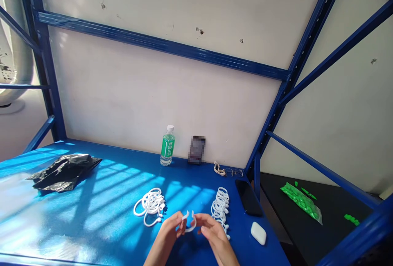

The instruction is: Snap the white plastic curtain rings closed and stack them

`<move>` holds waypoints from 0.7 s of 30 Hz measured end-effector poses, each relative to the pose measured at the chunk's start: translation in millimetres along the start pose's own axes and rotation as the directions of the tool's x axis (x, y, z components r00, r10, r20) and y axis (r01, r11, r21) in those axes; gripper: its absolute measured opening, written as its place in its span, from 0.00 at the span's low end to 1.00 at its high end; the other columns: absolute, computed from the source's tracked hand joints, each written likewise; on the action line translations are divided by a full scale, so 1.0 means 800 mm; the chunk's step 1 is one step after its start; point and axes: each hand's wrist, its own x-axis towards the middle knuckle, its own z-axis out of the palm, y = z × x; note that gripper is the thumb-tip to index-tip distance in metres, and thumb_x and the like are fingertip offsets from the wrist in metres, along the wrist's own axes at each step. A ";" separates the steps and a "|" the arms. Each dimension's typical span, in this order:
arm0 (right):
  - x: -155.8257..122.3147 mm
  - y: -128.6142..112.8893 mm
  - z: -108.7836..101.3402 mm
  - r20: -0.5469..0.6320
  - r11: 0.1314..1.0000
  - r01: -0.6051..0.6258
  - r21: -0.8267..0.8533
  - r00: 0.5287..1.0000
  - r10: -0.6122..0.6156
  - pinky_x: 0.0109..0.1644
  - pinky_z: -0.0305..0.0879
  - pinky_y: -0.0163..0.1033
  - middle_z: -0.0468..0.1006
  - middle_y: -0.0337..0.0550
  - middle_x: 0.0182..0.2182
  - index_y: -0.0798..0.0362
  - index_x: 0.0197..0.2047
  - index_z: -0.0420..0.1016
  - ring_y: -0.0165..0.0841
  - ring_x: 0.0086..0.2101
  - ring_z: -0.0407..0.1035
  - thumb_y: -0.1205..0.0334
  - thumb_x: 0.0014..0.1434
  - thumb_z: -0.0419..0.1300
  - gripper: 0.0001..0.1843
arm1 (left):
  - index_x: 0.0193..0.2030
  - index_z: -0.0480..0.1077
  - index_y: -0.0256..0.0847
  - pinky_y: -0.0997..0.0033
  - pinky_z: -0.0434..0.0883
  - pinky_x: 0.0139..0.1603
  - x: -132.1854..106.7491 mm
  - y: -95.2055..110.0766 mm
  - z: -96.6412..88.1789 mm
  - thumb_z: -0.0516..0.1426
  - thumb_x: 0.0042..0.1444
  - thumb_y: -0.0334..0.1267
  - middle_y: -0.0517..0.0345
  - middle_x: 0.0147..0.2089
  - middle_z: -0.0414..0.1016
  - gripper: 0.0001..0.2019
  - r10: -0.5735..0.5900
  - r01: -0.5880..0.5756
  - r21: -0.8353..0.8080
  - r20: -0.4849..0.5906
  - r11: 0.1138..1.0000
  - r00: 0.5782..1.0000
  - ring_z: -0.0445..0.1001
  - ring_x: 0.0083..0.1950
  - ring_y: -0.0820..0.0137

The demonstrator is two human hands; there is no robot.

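Observation:
Both my hands meet low in the middle of the blue table (pixel 92 217). My left hand (pixel 170 228) and my right hand (pixel 211 229) each pinch one end of an open white plastic ring (pixel 189 221), held just above the tabletop. A loose heap of white rings (pixel 151 204) lies just left of my hands. To the right of my right hand, a neat row of white rings (pixel 220 206) rests on the table.
A green-labelled water bottle (pixel 167 146) and a blurred dark object (pixel 197 150) stand by the back wall. A black plastic bag (pixel 63 171) lies at left. Glasses (pixel 229 171), a black phone (pixel 248 197) and a white earbud case (pixel 258 233) lie at right. Green parts (pixel 301 200) sit on a neighbouring black surface.

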 end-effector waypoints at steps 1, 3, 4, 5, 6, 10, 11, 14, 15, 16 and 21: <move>-0.001 -0.007 -0.010 -0.033 0.985 0.060 -0.159 0.997 -0.066 0.53 0.68 0.45 0.84 0.50 0.45 0.48 0.48 0.84 0.45 0.48 0.76 0.44 0.56 0.69 0.22 | 0.18 0.73 0.43 0.67 0.71 0.33 0.000 0.006 -0.009 0.70 0.43 0.57 0.62 0.20 0.68 0.21 0.061 -0.061 0.078 0.006 0.995 0.998 0.67 0.26 0.68; -0.003 -0.020 -0.034 -0.108 0.869 0.122 -0.480 0.974 -0.197 0.57 0.67 0.50 0.82 0.51 0.51 0.46 0.51 0.83 0.48 0.53 0.74 0.45 0.64 0.61 0.19 | 0.23 0.77 0.44 0.66 0.71 0.37 0.002 0.020 -0.029 0.67 0.50 0.58 0.61 0.24 0.72 0.19 0.191 -0.184 0.236 -0.010 0.954 0.981 0.71 0.30 0.65; -0.003 -0.025 -0.047 -0.133 0.776 0.121 -0.619 0.958 -0.256 0.59 0.67 0.52 0.82 0.51 0.52 0.45 0.51 0.83 0.49 0.55 0.73 0.48 0.66 0.59 0.18 | 0.27 0.78 0.45 0.65 0.72 0.39 0.003 0.027 -0.040 0.64 0.55 0.58 0.60 0.27 0.75 0.18 0.324 -0.285 0.396 -0.035 0.873 0.945 0.73 0.33 0.63; -0.002 -0.028 -0.060 -0.145 0.675 0.107 -0.730 0.941 -0.305 0.60 0.67 0.54 0.81 0.51 0.52 0.44 0.52 0.82 0.49 0.55 0.72 0.50 0.67 0.56 0.17 | 0.31 0.79 0.47 0.62 0.73 0.42 0.005 0.032 -0.051 0.61 0.58 0.56 0.57 0.32 0.78 0.17 0.454 -0.359 0.566 -0.030 0.742 0.891 0.75 0.36 0.60; -0.002 -0.030 -0.072 -0.144 0.573 0.090 -0.815 0.925 -0.351 0.60 0.68 0.55 0.81 0.51 0.52 0.43 0.52 0.82 0.50 0.56 0.72 0.53 0.68 0.54 0.17 | 0.33 0.80 0.47 0.58 0.74 0.46 0.006 0.037 -0.062 0.59 0.60 0.55 0.55 0.35 0.80 0.16 0.565 -0.399 0.705 -0.004 0.587 0.825 0.77 0.40 0.57; 0.000 -0.025 -0.109 -0.037 0.200 0.054 -0.978 0.905 -0.424 0.54 0.72 0.56 0.80 0.49 0.52 0.41 0.47 0.82 0.50 0.55 0.72 0.66 0.64 0.52 0.18 | 0.37 0.79 0.47 0.49 0.75 0.48 0.014 0.046 -0.102 0.54 0.64 0.47 0.48 0.42 0.83 0.14 0.727 -0.363 0.919 0.143 0.155 0.672 0.76 0.47 0.51; 0.000 -0.022 -0.113 -0.013 0.142 0.051 -0.989 0.908 -0.419 0.53 0.73 0.55 0.80 0.49 0.52 0.41 0.46 0.81 0.50 0.55 0.72 0.68 0.63 0.52 0.19 | 0.37 0.79 0.47 0.49 0.76 0.47 0.016 0.045 -0.108 0.53 0.64 0.45 0.48 0.42 0.82 0.14 0.723 -0.337 0.936 0.162 0.104 0.672 0.76 0.47 0.51; 0.000 -0.016 -0.115 0.009 0.078 0.044 -0.996 0.918 -0.396 0.52 0.71 0.53 0.79 0.48 0.51 0.43 0.39 0.79 0.49 0.56 0.71 0.70 0.62 0.52 0.16 | 0.37 0.79 0.45 0.49 0.76 0.46 0.020 0.040 -0.119 0.51 0.65 0.43 0.48 0.43 0.81 0.15 0.704 -0.262 0.964 0.166 0.030 0.690 0.76 0.47 0.51; 0.000 -0.016 -0.114 0.006 0.089 0.044 -0.995 0.920 -0.392 0.52 0.70 0.53 0.79 0.48 0.50 0.43 0.37 0.79 0.50 0.56 0.70 0.70 0.62 0.53 0.15 | 0.38 0.79 0.45 0.49 0.76 0.46 0.021 0.038 -0.120 0.51 0.65 0.43 0.48 0.43 0.81 0.16 0.701 -0.249 0.968 0.159 0.028 0.695 0.76 0.47 0.51; 0.000 -0.016 -0.112 -0.002 0.113 0.046 -0.993 0.920 -0.393 0.52 0.69 0.54 0.79 0.48 0.50 0.44 0.36 0.78 0.50 0.56 0.70 0.69 0.63 0.53 0.14 | 0.39 0.79 0.44 0.49 0.76 0.46 0.022 0.036 -0.121 0.50 0.64 0.43 0.48 0.43 0.81 0.16 0.697 -0.244 0.969 0.153 0.033 0.700 0.76 0.47 0.51; 0.004 -0.027 -0.106 -0.090 0.351 0.065 -0.934 0.908 -0.408 0.49 0.65 0.55 0.80 0.50 0.45 0.43 0.33 0.79 0.53 0.51 0.71 0.63 0.62 0.60 0.08 | 0.47 0.79 0.45 0.46 0.75 0.51 0.016 0.037 -0.119 0.53 0.63 0.46 0.48 0.47 0.80 0.16 0.696 -0.261 0.960 0.122 0.098 0.708 0.75 0.50 0.51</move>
